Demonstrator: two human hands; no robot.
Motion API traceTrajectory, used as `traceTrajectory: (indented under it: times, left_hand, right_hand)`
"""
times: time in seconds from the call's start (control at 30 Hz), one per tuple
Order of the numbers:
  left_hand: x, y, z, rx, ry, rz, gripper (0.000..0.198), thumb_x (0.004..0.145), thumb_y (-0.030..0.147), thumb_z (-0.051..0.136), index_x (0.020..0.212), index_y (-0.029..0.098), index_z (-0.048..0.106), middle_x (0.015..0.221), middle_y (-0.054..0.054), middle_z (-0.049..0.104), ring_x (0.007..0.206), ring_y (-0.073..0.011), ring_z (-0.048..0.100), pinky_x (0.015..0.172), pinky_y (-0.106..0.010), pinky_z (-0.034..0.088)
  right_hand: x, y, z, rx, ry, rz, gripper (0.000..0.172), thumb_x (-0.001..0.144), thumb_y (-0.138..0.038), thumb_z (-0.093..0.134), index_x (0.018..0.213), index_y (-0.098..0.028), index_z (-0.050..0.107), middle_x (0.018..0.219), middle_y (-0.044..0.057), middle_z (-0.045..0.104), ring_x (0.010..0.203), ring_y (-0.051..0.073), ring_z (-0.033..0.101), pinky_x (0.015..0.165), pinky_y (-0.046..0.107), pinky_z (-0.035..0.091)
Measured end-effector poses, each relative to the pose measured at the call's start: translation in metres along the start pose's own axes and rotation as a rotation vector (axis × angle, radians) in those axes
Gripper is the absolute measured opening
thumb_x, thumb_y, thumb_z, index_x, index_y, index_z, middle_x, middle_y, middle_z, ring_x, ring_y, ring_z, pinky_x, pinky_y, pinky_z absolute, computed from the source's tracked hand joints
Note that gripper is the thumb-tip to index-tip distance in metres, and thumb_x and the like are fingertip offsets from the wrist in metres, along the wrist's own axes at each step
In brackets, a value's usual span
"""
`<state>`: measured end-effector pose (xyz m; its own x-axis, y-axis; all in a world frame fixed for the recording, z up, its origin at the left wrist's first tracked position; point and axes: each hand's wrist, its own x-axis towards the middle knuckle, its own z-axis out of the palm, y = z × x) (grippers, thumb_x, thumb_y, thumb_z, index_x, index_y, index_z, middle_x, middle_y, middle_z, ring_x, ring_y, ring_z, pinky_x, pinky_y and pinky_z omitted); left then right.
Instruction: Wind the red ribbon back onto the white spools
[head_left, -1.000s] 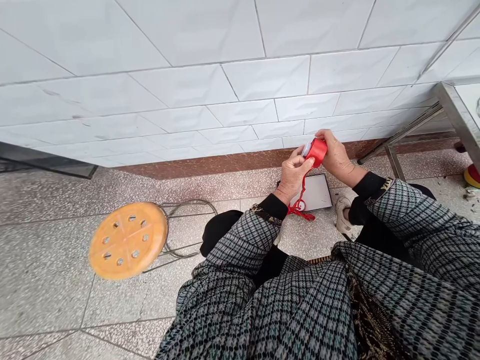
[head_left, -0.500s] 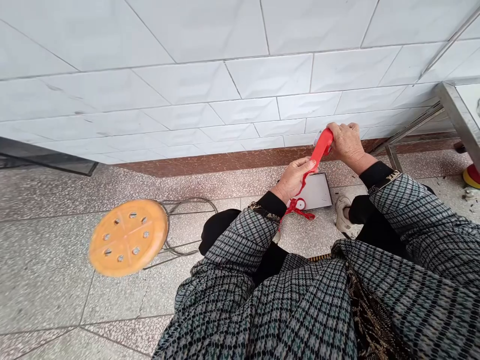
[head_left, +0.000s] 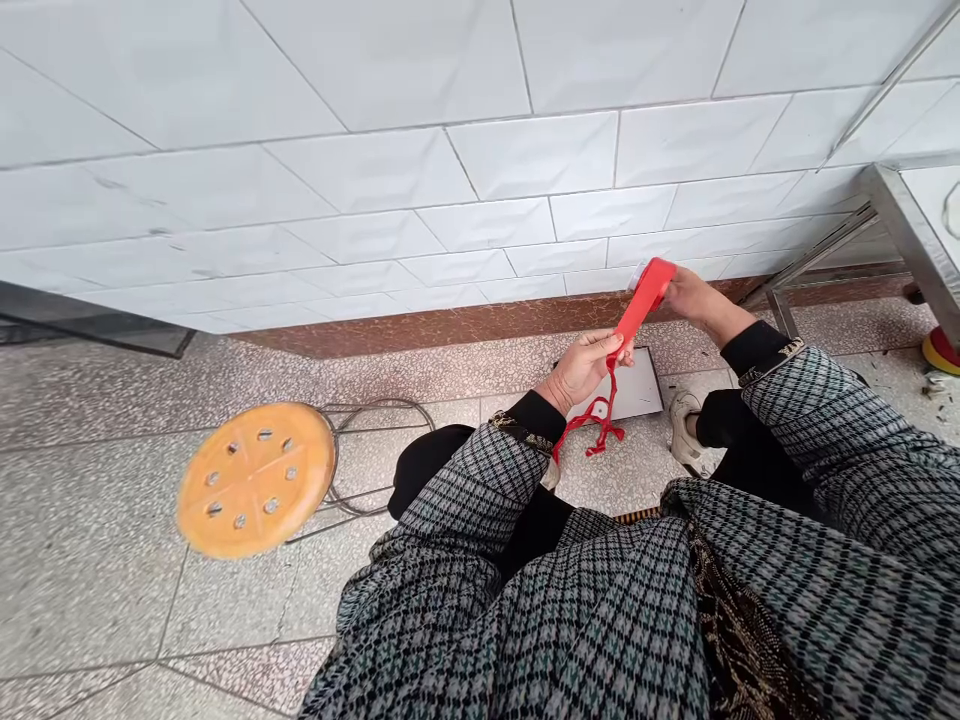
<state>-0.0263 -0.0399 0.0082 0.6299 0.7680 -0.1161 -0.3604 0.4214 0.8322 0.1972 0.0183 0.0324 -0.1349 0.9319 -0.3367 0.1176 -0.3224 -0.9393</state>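
A roll of red ribbon (head_left: 655,285) is held up in front of the wall by my right hand (head_left: 690,297), whose fingers are mostly behind the roll. From the roll a flat red strip slants down to my left hand (head_left: 589,366), where thumb and fingers pinch it. Below that pinch the strip narrows into crumpled red strands (head_left: 602,425) that dangle toward the floor. Beneath my hands a shallow white tray (head_left: 641,388) with a dark edge lies on the floor, partly covered by my left hand and the strands.
On the left stands a round orange stool (head_left: 256,480) with metal legs. A metal frame table (head_left: 911,240) is at the right, with a red and yellow object (head_left: 943,352) under it. The white tiled wall (head_left: 525,150) rises directly ahead.
My left hand has shifted slightly down and turned, with more flat ribbon showing between the hands. The loose strands hang differently. My right hand's fingers have dropped behind the roll.
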Motion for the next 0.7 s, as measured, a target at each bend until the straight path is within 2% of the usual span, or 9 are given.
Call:
traceTrajectory:
  times: [0.1, 0.2, 0.33, 0.43, 0.53, 0.7]
  left_hand:
    - [0.003, -0.002, -0.003, 0.069, 0.032, 0.005, 0.049, 0.074, 0.061, 0.089, 0.069, 0.018, 0.067, 0.068, -0.001, 0.058, 0.066, -0.0136, 0.056, 0.071, -0.034, 0.05]
    - [0.008, -0.004, -0.007, 0.192, 0.094, 0.064, 0.053, 0.075, 0.065, 0.086, 0.065, 0.018, 0.064, 0.064, 0.001, 0.057, 0.06, -0.0114, 0.052, 0.064, -0.031, 0.043]
    - [0.013, -0.006, -0.009, 0.351, 0.187, 0.097, 0.057, 0.076, 0.069, 0.083, 0.06, 0.019, 0.059, 0.058, 0.002, 0.054, 0.056, -0.01, 0.046, 0.058, -0.029, 0.035]
    - [0.017, -0.006, -0.009, 0.347, 0.239, 0.094, 0.061, 0.074, 0.07, 0.082, 0.056, 0.02, 0.054, 0.055, 0.003, 0.05, 0.054, -0.0092, 0.042, 0.057, -0.029, 0.033]
    - [0.019, -0.005, -0.008, 0.351, 0.238, 0.097, 0.061, 0.073, 0.069, 0.082, 0.054, 0.02, 0.051, 0.055, 0.004, 0.048, 0.053, -0.009, 0.04, 0.057, -0.029, 0.031]
    - [0.02, -0.005, -0.012, 0.462, 0.245, 0.117, 0.056, 0.079, 0.063, 0.08, 0.056, 0.02, 0.052, 0.058, 0.003, 0.047, 0.058, -0.011, 0.041, 0.06, -0.03, 0.031]
  right_hand:
    - [-0.006, 0.0, 0.014, 0.114, 0.051, 0.05, 0.022, 0.09, -0.037, 0.083, 0.088, -0.022, 0.068, 0.08, 0.004, 0.072, 0.078, 0.018, 0.064, 0.074, 0.029, 0.053]
    - [-0.008, 0.0, 0.024, 0.233, 0.103, 0.221, 0.019, 0.094, -0.025, 0.076, 0.079, -0.02, 0.064, 0.072, 0.003, 0.069, 0.066, 0.014, 0.061, 0.067, 0.026, 0.053]
    - [-0.01, -0.002, 0.032, 0.362, 0.056, 0.363, 0.023, 0.097, -0.015, 0.066, 0.075, -0.019, 0.062, 0.065, 0.002, 0.066, 0.057, 0.012, 0.057, 0.063, 0.027, 0.054]
    - [-0.013, -0.002, 0.037, 0.431, 0.003, 0.421, 0.021, 0.098, -0.016, 0.066, 0.078, -0.019, 0.063, 0.066, 0.001, 0.068, 0.055, 0.012, 0.056, 0.062, 0.028, 0.056]
    - [-0.015, -0.001, 0.041, 0.456, -0.069, 0.469, 0.021, 0.1, -0.022, 0.067, 0.079, -0.019, 0.064, 0.067, 0.002, 0.069, 0.053, 0.012, 0.056, 0.06, 0.027, 0.055]
    - [-0.019, 0.003, 0.045, 0.46, -0.175, 0.463, 0.028, 0.097, -0.032, 0.076, 0.078, -0.019, 0.061, 0.058, -0.002, 0.06, 0.05, 0.01, 0.05, 0.058, 0.025, 0.053]
